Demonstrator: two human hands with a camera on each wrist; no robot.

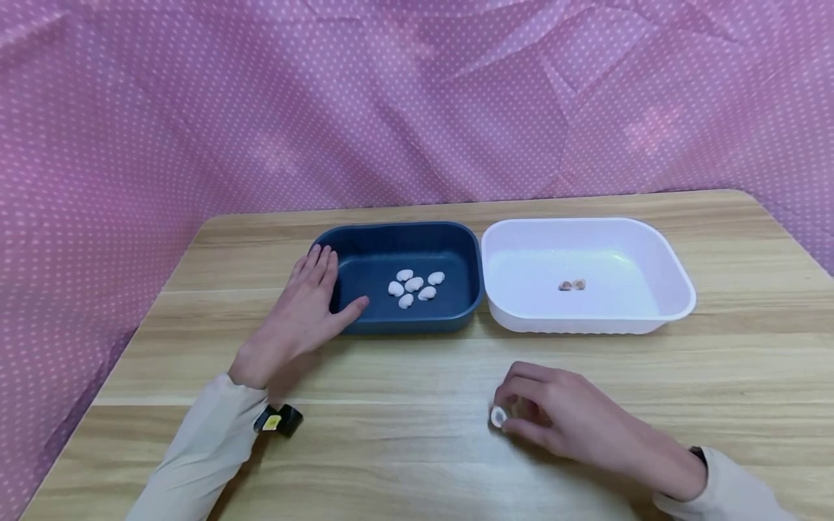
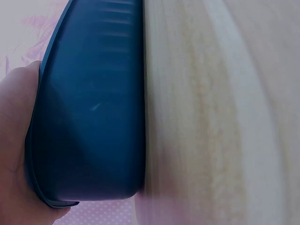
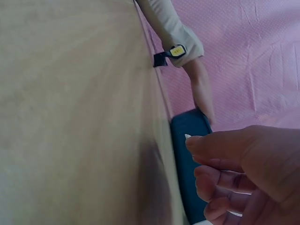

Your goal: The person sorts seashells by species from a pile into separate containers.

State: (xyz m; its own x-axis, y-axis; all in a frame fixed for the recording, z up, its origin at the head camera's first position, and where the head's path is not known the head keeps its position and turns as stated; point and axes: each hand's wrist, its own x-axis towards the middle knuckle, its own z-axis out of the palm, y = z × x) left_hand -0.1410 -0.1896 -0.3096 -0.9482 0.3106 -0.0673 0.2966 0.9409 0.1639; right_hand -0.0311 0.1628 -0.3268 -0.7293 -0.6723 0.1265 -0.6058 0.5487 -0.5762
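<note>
My left hand [image 1: 302, 311] rests on the left end of a dark blue tray [image 1: 391, 325], fingers straight over its rim and thumb over the front edge. Several white seashells [image 1: 413, 284] lie together on that tray's floor. Over the table in front of the trays, my right hand [image 1: 563, 412] pinches a small white shell [image 1: 498, 417] with a greyish middle between thumb and fingertips. In the right wrist view only a white tip of this shell [image 3: 188, 136] shows past the fingers; the rest is hidden.
Right beside the blue tray stands a white tray [image 1: 589, 318] with two small brownish shells [image 1: 573, 285] inside. Both trays sit toward the back of a wooden table [image 1: 391, 449]. A pink dotted cloth [image 1: 417, 108] hangs behind it. A black band with a yellow patch [image 1: 274, 420] is at my left wrist.
</note>
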